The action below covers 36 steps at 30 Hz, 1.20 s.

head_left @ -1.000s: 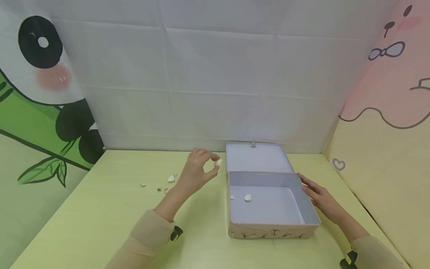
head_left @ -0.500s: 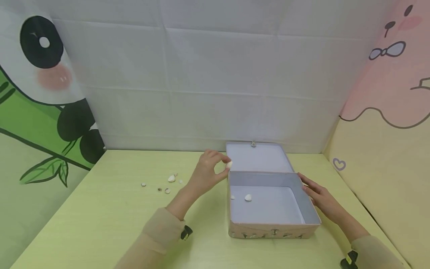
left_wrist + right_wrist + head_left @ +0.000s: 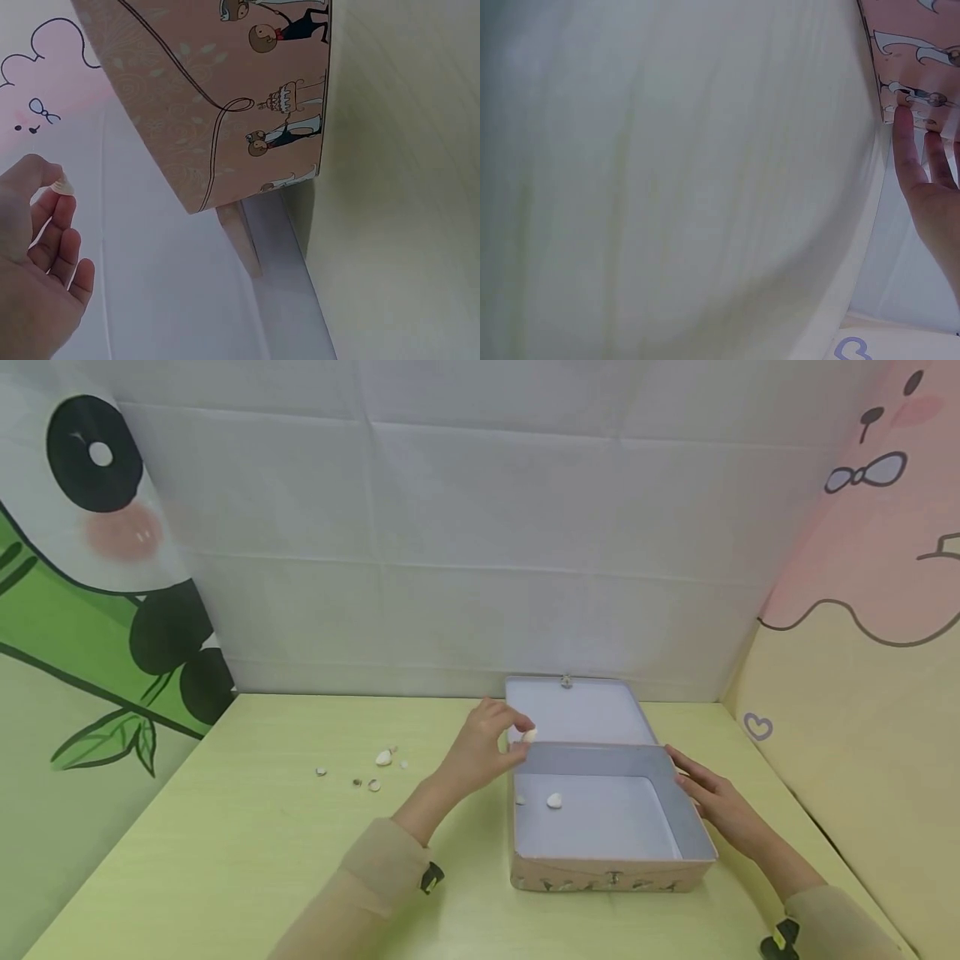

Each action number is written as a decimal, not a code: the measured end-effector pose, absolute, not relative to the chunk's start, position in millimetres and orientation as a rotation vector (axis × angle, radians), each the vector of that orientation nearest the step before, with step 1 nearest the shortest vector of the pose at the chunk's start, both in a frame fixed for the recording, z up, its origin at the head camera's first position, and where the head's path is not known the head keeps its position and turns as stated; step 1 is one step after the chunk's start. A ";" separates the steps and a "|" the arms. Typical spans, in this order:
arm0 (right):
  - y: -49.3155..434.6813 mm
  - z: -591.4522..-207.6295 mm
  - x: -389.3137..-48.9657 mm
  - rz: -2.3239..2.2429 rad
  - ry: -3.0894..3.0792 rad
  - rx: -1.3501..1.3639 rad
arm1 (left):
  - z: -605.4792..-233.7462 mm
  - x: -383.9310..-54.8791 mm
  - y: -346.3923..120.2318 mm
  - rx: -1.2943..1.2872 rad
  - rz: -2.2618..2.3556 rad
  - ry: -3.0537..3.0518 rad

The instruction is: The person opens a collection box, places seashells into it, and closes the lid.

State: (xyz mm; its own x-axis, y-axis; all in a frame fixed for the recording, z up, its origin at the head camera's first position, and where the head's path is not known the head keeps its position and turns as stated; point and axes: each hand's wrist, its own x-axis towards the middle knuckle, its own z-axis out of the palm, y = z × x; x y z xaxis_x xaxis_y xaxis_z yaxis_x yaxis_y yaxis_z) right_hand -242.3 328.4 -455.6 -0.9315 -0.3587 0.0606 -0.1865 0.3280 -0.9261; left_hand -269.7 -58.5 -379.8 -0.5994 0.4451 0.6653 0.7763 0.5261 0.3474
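Observation:
Between thumb and forefinger, my left hand (image 3: 480, 750) pinches a small white ridged seashell (image 3: 63, 185) over the left back corner of a pink tin box (image 3: 615, 874). The box's lid (image 3: 577, 710) is tipped back, showing a pale inside. Two white shells lie within: a larger shell (image 3: 554, 801) on the floor and a smaller shell (image 3: 520, 800) by the left wall. My right hand (image 3: 723, 806) rests against the right side of the box, its fingers (image 3: 904, 146) extended along the printed wall.
Left of the box, several small pieces are scattered on the pale yellow table (image 3: 225, 852): a white shell (image 3: 384, 758), a ring-like piece (image 3: 374, 785), a dark bit (image 3: 357, 782) and a small round piece (image 3: 321, 772). A white cloth wall (image 3: 420, 568) stands behind.
My left hand has moved right with the seashell, from beside the box to over its back left corner. The right hand and the box have stayed in place.

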 end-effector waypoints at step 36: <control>328.3 -452.2 -241.5 -1.640 2.450 -0.521 | -411.3 -276.6 -24.8 -1.170 -0.639 -2.704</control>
